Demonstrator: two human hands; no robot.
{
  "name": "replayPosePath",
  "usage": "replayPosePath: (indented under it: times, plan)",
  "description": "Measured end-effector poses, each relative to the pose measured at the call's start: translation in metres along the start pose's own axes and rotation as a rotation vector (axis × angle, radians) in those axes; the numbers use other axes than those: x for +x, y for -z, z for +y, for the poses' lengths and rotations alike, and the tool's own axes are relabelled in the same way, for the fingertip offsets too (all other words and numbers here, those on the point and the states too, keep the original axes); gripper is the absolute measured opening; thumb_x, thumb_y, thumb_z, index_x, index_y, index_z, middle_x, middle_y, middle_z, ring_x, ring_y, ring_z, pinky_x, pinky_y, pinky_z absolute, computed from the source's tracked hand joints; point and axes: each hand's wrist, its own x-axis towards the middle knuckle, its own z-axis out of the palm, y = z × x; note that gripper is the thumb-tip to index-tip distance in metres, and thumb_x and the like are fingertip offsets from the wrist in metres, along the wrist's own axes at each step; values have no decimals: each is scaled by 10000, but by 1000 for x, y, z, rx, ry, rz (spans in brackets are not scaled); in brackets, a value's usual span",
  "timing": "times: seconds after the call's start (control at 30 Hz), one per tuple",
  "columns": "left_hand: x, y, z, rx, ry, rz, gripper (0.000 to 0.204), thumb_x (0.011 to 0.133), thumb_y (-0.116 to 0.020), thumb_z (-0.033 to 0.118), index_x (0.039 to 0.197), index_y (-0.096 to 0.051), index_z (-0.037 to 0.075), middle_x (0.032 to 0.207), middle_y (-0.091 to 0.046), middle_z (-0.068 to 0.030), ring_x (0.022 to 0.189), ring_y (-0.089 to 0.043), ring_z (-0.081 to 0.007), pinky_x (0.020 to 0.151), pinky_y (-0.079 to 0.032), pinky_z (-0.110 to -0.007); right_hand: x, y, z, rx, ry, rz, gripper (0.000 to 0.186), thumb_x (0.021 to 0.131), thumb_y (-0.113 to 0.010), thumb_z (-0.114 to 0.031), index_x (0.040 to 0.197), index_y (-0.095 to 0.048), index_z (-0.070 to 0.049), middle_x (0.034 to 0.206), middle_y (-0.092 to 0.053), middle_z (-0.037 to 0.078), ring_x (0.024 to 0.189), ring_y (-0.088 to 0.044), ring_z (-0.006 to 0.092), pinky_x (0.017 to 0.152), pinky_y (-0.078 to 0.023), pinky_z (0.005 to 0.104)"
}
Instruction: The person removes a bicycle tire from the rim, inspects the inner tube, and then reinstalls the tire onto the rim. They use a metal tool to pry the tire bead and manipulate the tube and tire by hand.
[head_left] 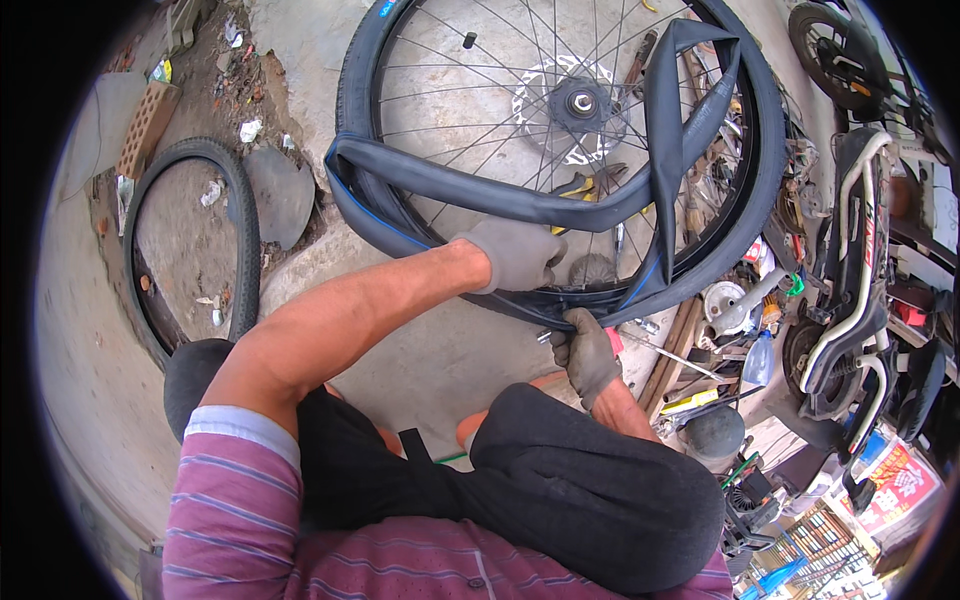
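Observation:
A spoked bicycle wheel (583,103) with a disc rotor and black tire (352,75) lies before me. A black inner tube (500,200) hangs looped across the spokes, partly tucked against the rim. My left hand (515,257), in a grey glove, is curled at the wheel's lower inner side, just below the tube; what its fingers hold is hidden. My right hand (587,355), also gloved, grips the tire at the bottom of the wheel with thumb on top and fingers underneath. A small silver metal piece (546,336) shows beside its fingers.
A loose tire (245,270), perforated brick (150,130) and scattered litter lie left on cracked concrete (390,335). Tools, bicycle parts, a plastic bottle (759,358) and a wooden plank (672,355) crowd the right, beside a scooter-like frame (845,290) and another wheel (830,60).

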Motion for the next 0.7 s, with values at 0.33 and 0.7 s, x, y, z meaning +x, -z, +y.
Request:
replayPosePath:
  times: [0.33,0.7]
  plan:
    - [-1,1,2,-1,-11,-39,363,917,-784,323,1157,-752,53,1050,-762,-211,1013,-756,-389,865,-571,-497,12,2,10,9,-4,63,339,1024,-670,-374,957,-759,-55,769,-714,81,584,-550,144,559,-443,331]
    - [1,-5,1,24,-18,-17,366,894,-788,343,1091,-729,40,988,-752,-206,952,-753,-394,819,-572,-502,10,-7,10,6,-1,114,376,984,-761,-425,936,-767,-52,756,-708,86,567,-540,149,547,-425,336]
